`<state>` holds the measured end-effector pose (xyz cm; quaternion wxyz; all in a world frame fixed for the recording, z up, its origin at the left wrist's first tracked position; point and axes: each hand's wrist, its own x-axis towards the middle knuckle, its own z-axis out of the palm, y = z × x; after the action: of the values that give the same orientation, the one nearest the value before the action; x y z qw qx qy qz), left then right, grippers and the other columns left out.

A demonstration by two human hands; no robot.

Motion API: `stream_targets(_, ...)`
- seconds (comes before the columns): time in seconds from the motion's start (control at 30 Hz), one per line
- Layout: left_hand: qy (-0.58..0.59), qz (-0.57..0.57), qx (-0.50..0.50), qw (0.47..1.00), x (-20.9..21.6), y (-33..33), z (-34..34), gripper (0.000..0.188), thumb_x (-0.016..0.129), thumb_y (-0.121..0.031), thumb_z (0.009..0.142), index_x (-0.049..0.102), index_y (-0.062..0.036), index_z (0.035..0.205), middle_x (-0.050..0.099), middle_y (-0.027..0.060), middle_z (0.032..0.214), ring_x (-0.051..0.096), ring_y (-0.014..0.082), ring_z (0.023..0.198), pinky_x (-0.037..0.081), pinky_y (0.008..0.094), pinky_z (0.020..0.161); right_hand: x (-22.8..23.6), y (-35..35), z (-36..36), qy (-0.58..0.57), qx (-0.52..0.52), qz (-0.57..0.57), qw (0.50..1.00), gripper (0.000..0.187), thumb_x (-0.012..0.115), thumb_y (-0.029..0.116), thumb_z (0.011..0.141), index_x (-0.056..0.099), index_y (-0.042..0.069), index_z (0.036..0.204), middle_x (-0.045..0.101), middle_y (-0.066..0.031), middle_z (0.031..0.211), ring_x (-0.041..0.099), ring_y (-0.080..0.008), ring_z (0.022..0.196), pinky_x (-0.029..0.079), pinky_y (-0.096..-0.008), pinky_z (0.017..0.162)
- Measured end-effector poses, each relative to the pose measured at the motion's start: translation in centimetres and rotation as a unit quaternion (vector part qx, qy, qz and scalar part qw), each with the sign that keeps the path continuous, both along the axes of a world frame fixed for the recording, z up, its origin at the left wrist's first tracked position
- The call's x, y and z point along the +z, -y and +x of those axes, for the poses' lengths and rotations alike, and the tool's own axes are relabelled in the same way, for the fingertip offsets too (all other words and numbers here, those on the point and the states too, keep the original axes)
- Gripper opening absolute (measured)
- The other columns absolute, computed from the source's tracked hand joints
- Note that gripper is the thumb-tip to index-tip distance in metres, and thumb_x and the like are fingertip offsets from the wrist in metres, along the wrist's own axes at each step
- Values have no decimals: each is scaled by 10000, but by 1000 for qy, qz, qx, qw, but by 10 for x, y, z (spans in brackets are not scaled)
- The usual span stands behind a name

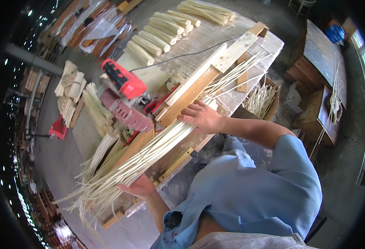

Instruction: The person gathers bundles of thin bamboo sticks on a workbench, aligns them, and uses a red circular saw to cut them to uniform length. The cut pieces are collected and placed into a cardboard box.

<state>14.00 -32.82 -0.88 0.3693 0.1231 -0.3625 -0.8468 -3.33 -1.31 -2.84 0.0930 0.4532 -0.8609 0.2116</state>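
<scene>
A long, loose bundle of pale rattan canes point(149, 148) lies slantwise across the front of the workbench point(249, 33). My right hand point(201, 116) is wrapped over the bundle near its upper right end, beside the wooden fence point(195, 91). Lower down, my left hand point(140, 186) holds the canes from beneath, close to their splayed, uneven ends. The bundle hides part of its fingers. Just beyond the canes stands a red cut-off saw point(126, 83) with a black grip and a dusty blade guard point(126, 111).
Several tied cane bundles point(153, 37) sit at the bench's back. More loose canes point(97, 108) lie left of the saw, and offcuts point(238, 74) beyond my right hand. A box of cane pieces point(261, 99) stands beside the bench. A black cord point(186, 53) crosses the top.
</scene>
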Motion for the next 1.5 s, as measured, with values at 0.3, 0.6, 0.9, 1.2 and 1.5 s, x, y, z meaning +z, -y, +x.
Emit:
stream_targets(0.3, 142, 109, -58, 982, -70, -21, -54, 728, 545, -634, 1004, 474, -101, 1494, 540, 114, 1486, 548, 307, 1330, 443, 502, 1141, -26, -41, -86, 9, -23, 56, 998, 828, 893, 247, 695, 537, 252, 1442, 512, -77, 1417, 465, -312, 1357, 385, -476, 1135)
stream_targets(0.6, 169, 115, -46, 978, -91, -49, -99, 687, 537, -580, 1028, 484, -57, 1470, 629, 140, 1373, 628, 302, 1228, 557, 440, 1037, -43, -67, -121, 51, -45, 124, 990, 685, 784, 222, 794, 564, 287, 1440, 314, -76, 1636, 160, -364, 1572, 161, -658, 1268)
stream_targets(0.9, 176, 98, -110, 973, -88, -53, -101, 646, 568, -567, 1014, 563, -61, 1416, 612, 132, 1412, 592, 302, 1290, 492, 471, 1120, -53, -68, -139, 8, -77, 79, 994, 560, 670, 190, 876, 577, 309, 1416, 388, -87, 1601, 289, -357, 1534, 215, -685, 1234)
stream_targets(1.2, 183, 155, -163, 957, -98, -40, -102, 639, 577, -514, 1024, 530, -40, 1450, 575, 156, 1459, 585, 323, 1305, 496, 483, 1133, -22, -43, -139, 93, -70, 187, 975, 668, 636, 277, 952, 406, 327, 1577, 313, -78, 1673, 162, -335, 1593, 3, -771, 1220)
stream_targets(1.5, 162, 165, -176, 957, -92, -54, -111, 661, 598, -404, 1013, 450, -13, 1524, 497, 192, 1538, 475, 351, 1425, 377, 478, 1242, -27, -33, -158, 78, 4, 248, 966, 907, 752, 543, 847, 330, 312, 1615, 380, -52, 1639, 244, -328, 1562, 53, -739, 1234)
